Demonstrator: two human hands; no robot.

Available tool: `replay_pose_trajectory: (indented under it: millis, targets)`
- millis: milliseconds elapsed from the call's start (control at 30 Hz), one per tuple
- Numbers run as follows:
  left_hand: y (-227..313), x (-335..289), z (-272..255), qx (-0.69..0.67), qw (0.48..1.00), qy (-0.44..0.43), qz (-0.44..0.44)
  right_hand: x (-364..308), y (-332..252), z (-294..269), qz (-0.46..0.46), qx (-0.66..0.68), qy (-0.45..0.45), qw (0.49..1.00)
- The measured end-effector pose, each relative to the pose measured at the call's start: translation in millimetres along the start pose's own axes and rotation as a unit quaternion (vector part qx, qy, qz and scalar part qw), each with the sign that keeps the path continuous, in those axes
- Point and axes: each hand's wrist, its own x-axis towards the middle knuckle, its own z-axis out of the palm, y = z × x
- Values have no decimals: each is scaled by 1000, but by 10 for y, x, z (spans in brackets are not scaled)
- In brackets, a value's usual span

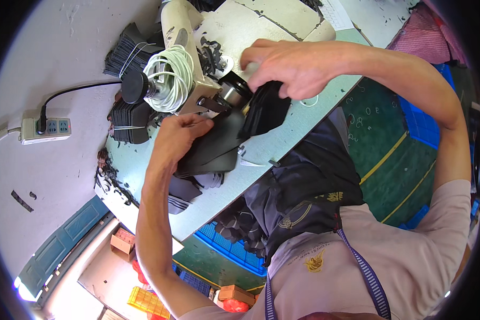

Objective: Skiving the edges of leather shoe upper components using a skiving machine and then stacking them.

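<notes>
Both hands work beside a cream machine [198, 90] on a pale green surface [202, 210]. The left hand [180, 134] pinches the edge of a dark flat piece [210, 149]; the right hand [290, 66] grips a black stack [268, 109] next to the machine's metal cylinder [233, 92]. A coil of white cord [172, 77] hangs on the machine. Tied dark bundles [129, 121] lie beyond it, near the wall socket strip [47, 130].

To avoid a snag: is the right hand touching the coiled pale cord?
Apart. The head view shows part of the cream machine and dark scraps between the right hand and the coiled pale cord.
</notes>
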Motion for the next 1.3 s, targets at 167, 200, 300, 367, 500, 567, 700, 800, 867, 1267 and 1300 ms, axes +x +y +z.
replay_pose_trajectory:
  millis: [167, 200, 300, 367, 500, 567, 700, 800, 867, 1267, 1300]
  targets:
    - [-87, -48, -19, 72, 994, -39, 78, 142, -209, -35, 73, 42, -15, 996]
    - [-104, -53, -30, 102, 991, -21, 86, 128, -216, -55, 132, 57, -45, 989]
    - [-127, -52, -49, 72, 997, -1, 30, 25, -77, -90, 101, 3, -93, 990]
    - [-81, 5, -18, 61, 998, 9, 33, -4, -13, -90, 54, 15, -63, 996]
    - [-64, 64, 102, 67, 995, 47, 58, 162, 50, 117, -96, 4, 68, 993]
    - [-107, 31, 62, 67, 996, 22, 60, 221, -100, 73, -36, 12, 28, 999]
    - [-141, -32, -20, 60, 997, 1, 47, 48, 9, 69, 38, 46, 6, 998]
    - [-51, -1, 38, 86, 995, 30, 48, -4, 39, -44, 55, 50, -34, 997]
    - [2, -1, 117, 118, 990, 49, 63, 3, 82, -68, -46, 59, -16, 997]
    - [-117, 50, 125, 121, 984, 77, 106, 28, -41, -139, 53, 76, -59, 994]
    - [-118, 71, 166, 132, 979, 91, 129, 57, -33, -134, 15, 86, -61, 994]
